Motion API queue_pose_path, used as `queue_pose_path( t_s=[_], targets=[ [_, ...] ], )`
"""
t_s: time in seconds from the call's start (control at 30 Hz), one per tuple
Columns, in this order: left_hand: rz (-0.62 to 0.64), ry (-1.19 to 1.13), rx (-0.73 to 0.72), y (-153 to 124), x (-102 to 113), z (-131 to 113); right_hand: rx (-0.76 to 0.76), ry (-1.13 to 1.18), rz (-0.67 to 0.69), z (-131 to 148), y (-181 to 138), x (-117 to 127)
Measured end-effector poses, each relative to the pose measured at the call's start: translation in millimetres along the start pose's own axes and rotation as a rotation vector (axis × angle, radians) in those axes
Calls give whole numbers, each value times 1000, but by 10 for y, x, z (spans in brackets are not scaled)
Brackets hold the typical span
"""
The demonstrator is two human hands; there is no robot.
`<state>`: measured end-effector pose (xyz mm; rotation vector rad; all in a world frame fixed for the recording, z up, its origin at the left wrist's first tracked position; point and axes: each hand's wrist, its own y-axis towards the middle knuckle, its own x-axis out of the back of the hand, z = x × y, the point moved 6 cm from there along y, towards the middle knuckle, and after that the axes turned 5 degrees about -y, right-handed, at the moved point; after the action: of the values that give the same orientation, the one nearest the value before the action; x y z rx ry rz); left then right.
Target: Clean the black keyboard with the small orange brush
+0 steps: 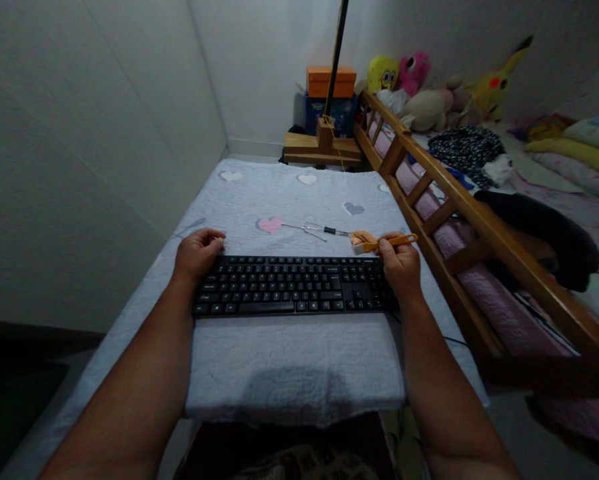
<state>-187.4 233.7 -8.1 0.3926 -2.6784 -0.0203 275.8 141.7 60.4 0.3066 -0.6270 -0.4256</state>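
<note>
A black full-size keyboard point(274, 288) lies flat on the cloth-covered table in front of me. My left hand point(198, 255) is at its back left corner, fingers curled and closed against that edge. My right hand point(400, 263) is over the back right corner, pinching a small orange-handled brush point(404, 240) with pale bristles pointing left. Just behind the brush is a crumpled orange cloth point(362, 236). Left of it lies a thin wire tool with a dark grip point(330, 231), beside thin pale sticks point(316, 235).
A pale blue cloth with hearts point(259, 193) covers the table. A wooden bed rail point(459, 213) runs along the right side, with plush toys point(429, 107) beyond it. Behind the table stand a wooden stand point(304, 147) and an orange box point(332, 81). A cable point(454, 341) trails right.
</note>
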Motion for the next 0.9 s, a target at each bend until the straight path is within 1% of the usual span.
queue_pose_path(
  t_s=[0.1, 0.2, 0.33, 0.47, 0.57, 0.7, 0.8, 0.9],
  targets=[
    [5, -3, 0, 7, -2, 13, -21, 58, 84, 77, -63, -126],
    [4, 7, -14, 14, 4, 27, -23, 52, 140, 119, -105, -225],
    [7, 20, -18, 15, 9, 33, -31, -10, 143, 73, -108, -285],
    [5, 16, -14, 0, 13, 2, -28, -15, 121, 31, -74, -332],
    [2, -1, -9, -13, 11, -26, -17, -18, 115, 64, -36, -347],
    [2, -31, 4, -14, 6, -31, -32, 13, 149, 129, 16, -335],
    [10, -43, 14, -2, 1, -10, -51, 41, 218, 165, 53, -341],
    [0, -68, 0, 8, 7, -2, -62, 40, 333, 208, 103, -385]
  ],
)
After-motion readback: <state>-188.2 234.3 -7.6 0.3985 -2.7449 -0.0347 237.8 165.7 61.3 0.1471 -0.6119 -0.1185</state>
